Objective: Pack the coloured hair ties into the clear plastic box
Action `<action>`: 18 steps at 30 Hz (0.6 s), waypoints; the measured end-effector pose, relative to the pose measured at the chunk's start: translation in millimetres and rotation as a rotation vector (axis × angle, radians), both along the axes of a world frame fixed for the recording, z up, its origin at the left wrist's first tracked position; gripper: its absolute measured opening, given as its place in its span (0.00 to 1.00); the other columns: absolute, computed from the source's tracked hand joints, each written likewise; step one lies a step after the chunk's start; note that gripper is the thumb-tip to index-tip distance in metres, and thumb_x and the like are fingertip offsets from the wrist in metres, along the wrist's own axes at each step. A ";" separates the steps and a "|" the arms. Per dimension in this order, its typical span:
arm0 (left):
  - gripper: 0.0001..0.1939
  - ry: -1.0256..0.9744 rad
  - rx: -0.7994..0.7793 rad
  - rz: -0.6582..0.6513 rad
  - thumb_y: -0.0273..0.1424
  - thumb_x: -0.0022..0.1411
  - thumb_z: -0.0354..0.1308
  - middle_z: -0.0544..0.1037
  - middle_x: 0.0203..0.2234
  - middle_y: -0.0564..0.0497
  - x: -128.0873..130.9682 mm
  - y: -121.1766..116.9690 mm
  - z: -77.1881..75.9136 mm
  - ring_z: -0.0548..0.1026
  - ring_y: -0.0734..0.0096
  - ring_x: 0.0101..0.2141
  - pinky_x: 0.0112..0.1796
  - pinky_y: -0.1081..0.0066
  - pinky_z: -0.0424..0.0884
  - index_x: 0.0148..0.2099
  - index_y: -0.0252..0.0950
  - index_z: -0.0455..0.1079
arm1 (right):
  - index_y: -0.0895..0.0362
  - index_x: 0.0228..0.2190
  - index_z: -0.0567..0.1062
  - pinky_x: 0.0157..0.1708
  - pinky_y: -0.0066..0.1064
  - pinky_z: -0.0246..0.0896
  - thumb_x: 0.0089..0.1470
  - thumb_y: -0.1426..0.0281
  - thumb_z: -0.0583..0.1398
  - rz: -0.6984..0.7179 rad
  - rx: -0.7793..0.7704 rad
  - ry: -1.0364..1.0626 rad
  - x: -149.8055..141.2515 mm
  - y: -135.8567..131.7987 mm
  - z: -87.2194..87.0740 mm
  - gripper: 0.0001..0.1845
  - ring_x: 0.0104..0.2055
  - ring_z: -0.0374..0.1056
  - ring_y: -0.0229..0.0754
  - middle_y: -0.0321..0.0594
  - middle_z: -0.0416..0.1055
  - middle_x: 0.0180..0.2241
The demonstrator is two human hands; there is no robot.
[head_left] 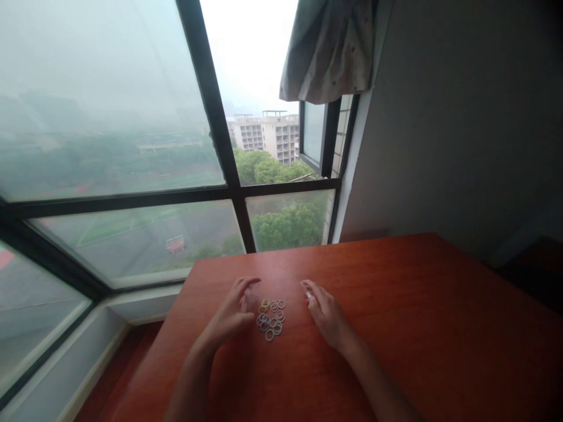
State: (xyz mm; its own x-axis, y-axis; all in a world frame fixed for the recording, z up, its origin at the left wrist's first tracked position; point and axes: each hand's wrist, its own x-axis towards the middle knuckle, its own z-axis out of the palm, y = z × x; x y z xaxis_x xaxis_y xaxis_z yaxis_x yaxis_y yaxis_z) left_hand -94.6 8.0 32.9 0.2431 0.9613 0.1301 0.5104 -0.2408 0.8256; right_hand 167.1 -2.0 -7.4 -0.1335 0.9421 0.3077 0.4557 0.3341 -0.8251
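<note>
A loose cluster of small rings [270,335], which look like hair ties in pale, yellow, greenish and bluish-grey tones, lies on the reddish-brown table [396,328]. Just left of them is my left hand [229,313], its thumb and index finger apart. A see-through thing, apparently a clear plastic bag [251,300], shows among its curled fingers; its outline is faint. To the right of the rings, apart from them, my right hand [324,315] has its fingers drawn together around a small white thing [308,295], too small to name.
Large dark-framed windows [235,190] stand beyond the table's far edge, with one pane swung outward. A patterned curtain [329,53] hangs at the upper right of the opening. A grey wall [440,129] rises behind the table's right part. A low sill [141,308] runs along the left.
</note>
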 end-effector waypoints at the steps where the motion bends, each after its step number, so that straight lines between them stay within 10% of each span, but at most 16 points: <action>1: 0.34 -0.048 -0.009 0.052 0.24 0.44 0.53 0.66 0.53 0.45 -4.0 2.2 -3.5 0.67 0.58 0.53 0.53 0.59 0.65 0.57 0.37 0.61 | 0.55 0.53 0.69 0.52 0.35 0.63 0.56 0.72 0.50 -0.010 0.006 -0.007 -0.7 0.2 0.2 0.23 0.52 0.68 0.44 0.44 0.71 0.51; 12: 0.31 0.252 0.099 0.338 0.38 0.48 0.61 0.71 0.48 0.41 -53.6 13.0 -16.1 0.71 0.51 0.49 0.51 0.52 0.68 0.54 0.33 0.62 | 0.56 0.42 0.71 0.26 0.28 0.70 0.61 0.55 0.46 -0.116 -0.156 0.183 -5.6 4.3 -10.9 0.22 0.32 0.75 0.43 0.42 0.76 0.34; 18: 0.16 0.571 0.241 0.345 0.29 0.56 0.50 0.70 0.45 0.41 -11.7 3.2 -4.1 0.72 0.52 0.47 0.51 0.55 0.67 0.47 0.33 0.69 | 0.53 0.22 0.64 0.22 0.28 0.64 0.61 0.57 0.45 -0.270 -0.076 -0.054 3.0 11.2 -14.3 0.22 0.23 0.71 0.43 0.38 0.67 0.18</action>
